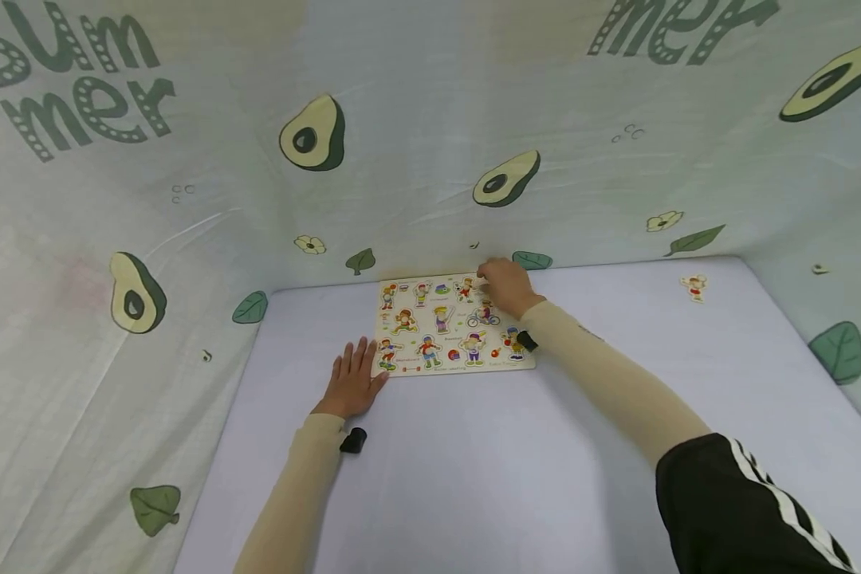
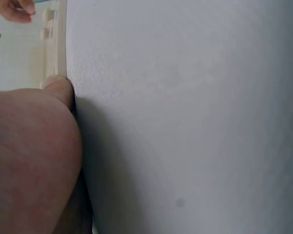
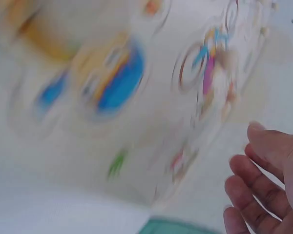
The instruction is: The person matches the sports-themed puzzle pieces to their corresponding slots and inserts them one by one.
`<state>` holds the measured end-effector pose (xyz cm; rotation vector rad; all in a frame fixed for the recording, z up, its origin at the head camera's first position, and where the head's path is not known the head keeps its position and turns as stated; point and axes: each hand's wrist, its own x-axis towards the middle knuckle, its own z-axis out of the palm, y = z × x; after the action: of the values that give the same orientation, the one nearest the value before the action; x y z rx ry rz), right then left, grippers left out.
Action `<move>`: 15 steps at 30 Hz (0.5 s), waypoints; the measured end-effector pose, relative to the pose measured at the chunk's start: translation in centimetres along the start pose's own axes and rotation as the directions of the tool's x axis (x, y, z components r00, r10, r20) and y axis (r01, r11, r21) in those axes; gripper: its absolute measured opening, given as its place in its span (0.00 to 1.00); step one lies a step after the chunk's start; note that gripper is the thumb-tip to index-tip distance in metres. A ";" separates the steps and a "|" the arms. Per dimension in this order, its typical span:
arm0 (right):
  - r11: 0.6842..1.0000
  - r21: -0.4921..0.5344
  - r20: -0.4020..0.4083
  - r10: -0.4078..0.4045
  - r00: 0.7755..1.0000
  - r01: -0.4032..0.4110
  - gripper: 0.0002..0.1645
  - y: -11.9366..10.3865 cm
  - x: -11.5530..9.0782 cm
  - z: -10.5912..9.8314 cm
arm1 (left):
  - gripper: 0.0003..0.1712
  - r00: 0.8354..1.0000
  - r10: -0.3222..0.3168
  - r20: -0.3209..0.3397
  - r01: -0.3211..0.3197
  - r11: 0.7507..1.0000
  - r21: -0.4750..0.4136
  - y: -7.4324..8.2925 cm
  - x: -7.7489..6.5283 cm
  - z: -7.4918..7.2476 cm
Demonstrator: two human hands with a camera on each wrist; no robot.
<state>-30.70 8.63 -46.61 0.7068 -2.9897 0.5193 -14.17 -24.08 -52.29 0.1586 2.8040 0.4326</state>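
A pale wooden puzzle board (image 1: 441, 371) with colourful sports figures lies flat on the table. My left hand (image 1: 354, 383) is spread on the tabletop at the board's lower left, its thumb (image 2: 58, 90) against the near edge. Over the board's upper right corner is my right hand (image 1: 505, 285), hiding part of the figures there. Its fingers (image 3: 249, 190) are loosely bent with nothing between them in the right wrist view. The cyclist figure (image 1: 484, 315) shows just below that hand.
One loose figure piece (image 1: 693, 288) lies far to the right on the white table (image 1: 459, 478). Behind the table hangs a curtain (image 1: 402, 96) printed with avocados and leaves, which also runs along both sides.
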 end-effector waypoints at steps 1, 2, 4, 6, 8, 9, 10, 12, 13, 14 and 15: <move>1.000 -0.001 -0.018 -0.005 1.000 0.005 0.15 0.4 -0.3 -0.4 | 0.44 1.000 0.002 -0.005 -0.002 1.000 -0.001 0.0 0.0 0.0; 1.000 0.006 -0.032 -0.003 0.999 0.003 0.15 0.7 -0.7 -0.8 | 0.44 1.000 0.005 -0.008 -0.005 1.000 -0.001 -0.1 0.0 0.1; 1.000 0.001 -0.063 0.000 0.998 0.000 0.16 1.4 -1.5 -1.6 | 0.44 1.000 0.007 -0.007 -0.007 1.000 0.001 -0.2 0.1 0.1; 1.000 -0.021 -0.092 0.001 0.996 -0.003 0.16 2.2 -2.3 -2.3 | 0.44 1.000 0.008 -0.003 -0.008 1.000 0.005 -0.2 0.1 0.1; 0.999 -0.040 -0.110 0.010 0.994 -0.014 0.16 3.0 -3.2 -3.0 | 0.44 1.000 0.006 0.002 -0.006 1.000 0.006 -0.2 0.0 0.1; 0.998 -0.053 -0.117 0.012 0.993 -0.019 0.16 3.5 -3.7 -3.2 | 0.44 1.000 0.004 0.006 -0.004 1.000 0.005 -0.2 0.0 0.1; 0.998 -0.061 -0.124 0.018 0.992 -0.025 0.16 4.0 -4.2 -3.5 | 0.44 1.000 0.006 0.003 -0.006 1.000 -0.002 -0.2 -0.1 0.1; 0.996 -0.076 -0.139 0.030 0.990 -0.041 0.16 5.1 -5.2 -3.8 | 0.44 1.000 0.006 0.003 -0.006 1.000 -0.008 -0.1 -0.1 0.0; 0.996 -0.080 -0.147 0.035 0.988 -0.047 0.15 5.6 -5.7 -3.9 | 0.44 1.000 0.006 0.004 -0.006 1.000 -0.011 -0.1 -0.1 0.0; 0.995 -0.084 -0.155 0.040 0.987 -0.053 0.15 6.2 -6.3 -4.0 | 0.44 1.000 0.008 0.001 -0.008 1.000 -0.018 0.0 -0.1 0.0; 0.994 -0.091 -0.164 0.043 0.986 -0.058 0.15 6.9 -6.8 -4.1 | 0.44 1.000 0.006 0.006 -0.006 1.000 -0.013 0.0 -0.1 0.0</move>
<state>-27.85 18.69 -45.57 0.5544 -2.8649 0.4106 -14.05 -24.07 -52.21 0.1650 2.7946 0.4502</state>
